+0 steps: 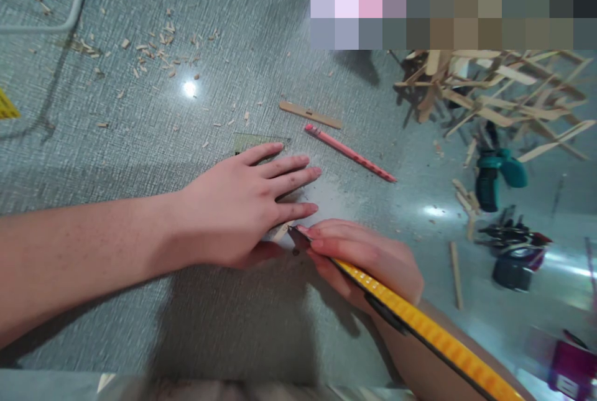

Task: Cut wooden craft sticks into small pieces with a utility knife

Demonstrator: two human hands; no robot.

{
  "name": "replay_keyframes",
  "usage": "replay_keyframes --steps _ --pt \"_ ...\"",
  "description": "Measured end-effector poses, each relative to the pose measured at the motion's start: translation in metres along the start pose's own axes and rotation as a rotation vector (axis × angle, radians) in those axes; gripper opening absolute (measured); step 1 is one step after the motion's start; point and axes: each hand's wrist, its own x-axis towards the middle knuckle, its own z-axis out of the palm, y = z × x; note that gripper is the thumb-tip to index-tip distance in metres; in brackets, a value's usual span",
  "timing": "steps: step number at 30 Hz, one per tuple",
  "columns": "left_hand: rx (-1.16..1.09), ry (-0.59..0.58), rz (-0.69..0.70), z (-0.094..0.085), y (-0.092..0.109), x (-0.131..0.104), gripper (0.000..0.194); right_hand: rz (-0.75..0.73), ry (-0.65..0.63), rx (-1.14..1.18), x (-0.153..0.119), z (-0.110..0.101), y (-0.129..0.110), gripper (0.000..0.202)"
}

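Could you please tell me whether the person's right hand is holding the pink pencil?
No, the right hand grips a yellow knife, while the pink pencil lies on the table.

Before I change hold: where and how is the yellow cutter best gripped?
Take the yellow cutter probably by its long straight body, from the lower right: the dark blade points the opposite way, toward the left hand, and the right hand pinches close behind it.
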Motion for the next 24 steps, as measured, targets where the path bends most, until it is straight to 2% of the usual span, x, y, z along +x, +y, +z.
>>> replay_keyframes --steps 6,9,16,24 --pt "0.005 -0.004 -0.001 -0.0007 0.0007 -0.0004 0.063 0.033 0.036 0.040 -0.0018 0.0013 0.0000 0.040" --pt "0.012 0.012 -0.008 -0.0003 0.0007 -0.0002 0.063 0.055 0.007 0.074 -0.0039 0.0003 0.0007 0.034" --pt "0.019 0.025 -0.013 0.0015 -0.0002 -0.0011 0.062 0.024 0.058 0.046 -0.0019 -0.0008 -0.0005 0.029" --pt "0.027 0.013 -0.010 -0.0001 -0.0001 -0.0005 0.061 -0.001 0.017 0.035 0.0028 0.0000 -0.0032 0.030"
